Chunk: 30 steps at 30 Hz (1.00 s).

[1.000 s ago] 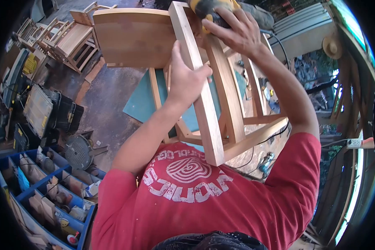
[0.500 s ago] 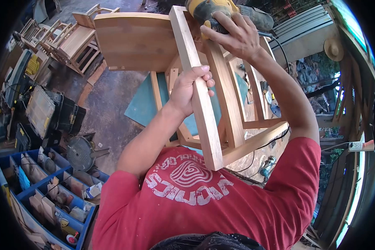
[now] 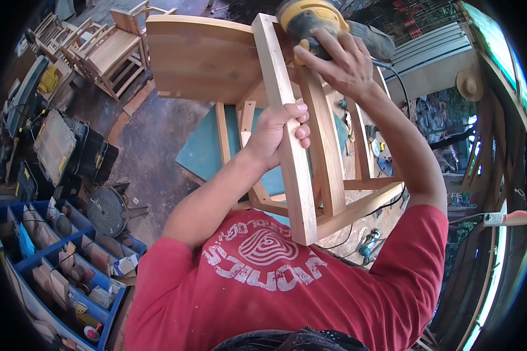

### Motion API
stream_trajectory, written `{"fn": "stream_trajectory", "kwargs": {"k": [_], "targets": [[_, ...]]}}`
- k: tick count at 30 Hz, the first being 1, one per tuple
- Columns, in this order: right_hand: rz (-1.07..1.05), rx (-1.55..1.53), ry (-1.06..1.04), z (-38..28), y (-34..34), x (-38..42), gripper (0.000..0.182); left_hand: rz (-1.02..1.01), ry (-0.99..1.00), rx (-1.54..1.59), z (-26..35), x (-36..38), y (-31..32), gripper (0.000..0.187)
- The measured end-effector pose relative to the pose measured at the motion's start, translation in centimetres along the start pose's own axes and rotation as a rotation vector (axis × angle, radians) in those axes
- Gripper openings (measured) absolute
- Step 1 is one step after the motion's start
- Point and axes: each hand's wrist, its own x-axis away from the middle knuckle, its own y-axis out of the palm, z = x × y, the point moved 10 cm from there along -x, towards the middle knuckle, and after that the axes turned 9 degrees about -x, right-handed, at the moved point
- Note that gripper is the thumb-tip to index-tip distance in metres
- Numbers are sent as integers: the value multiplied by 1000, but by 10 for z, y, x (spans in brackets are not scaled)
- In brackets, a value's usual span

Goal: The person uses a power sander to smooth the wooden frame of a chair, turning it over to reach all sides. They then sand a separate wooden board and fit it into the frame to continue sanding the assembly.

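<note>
My left hand (image 3: 275,136) is closed around a pale wooden leg (image 3: 300,202) of a chair, which lies tipped in front of my chest. My right hand (image 3: 342,63) grips a yellow-and-black power sander (image 3: 310,19) with a dust bag (image 3: 373,42) at its back. The sander sits at the far end of the chair frame, beside the top of the leg; its sanding pad is hidden. A broad wooden panel (image 3: 205,61) of the chair extends to the left. Under the frame lies a teal board (image 3: 202,143).
Other wooden chairs (image 3: 108,55) stand at the far left. A blue divided bin (image 3: 38,257) with tools and scraps is at the lower left, near black toolboxes (image 3: 96,158). The cord (image 3: 405,88) runs down the right side, and a green power tool (image 3: 369,244) lies below the frame.
The chair, both hands and the sander appear slightly lower and further right in view. Both grips stay the same.
</note>
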Motion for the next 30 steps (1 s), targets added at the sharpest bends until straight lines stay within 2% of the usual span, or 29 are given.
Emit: {"fn": "stream_trajectory", "kwargs": {"k": [1,15,17,20,23,27,28,30], "targets": [[-5,-20,-21,-2,0,-2,64,4,4,-8,0,0,0,20],[-18,-69,34,8,1,-11,62,-18,15,-14,1,0,5,21],[0,-73,19,15,-7,-16,66,-28,6,-8,-1,-1,3,23],[-64,-240,198,49,-7,-20,74,-26,-28,-2,-6,-1,-2,21],[-71,-381,382,82,1,-17,64,-25,-17,-8,-5,-3,-1,22],[-33,-410,431,83,3,-32,70,24,-2,-28,-2,-4,-2,23],[-92,-531,442,77,-6,-55,66,33,-2,-17,0,-3,-3,23],[-130,-519,482,80,-6,-60,65,46,-21,-6,-5,3,-7,23]]}}
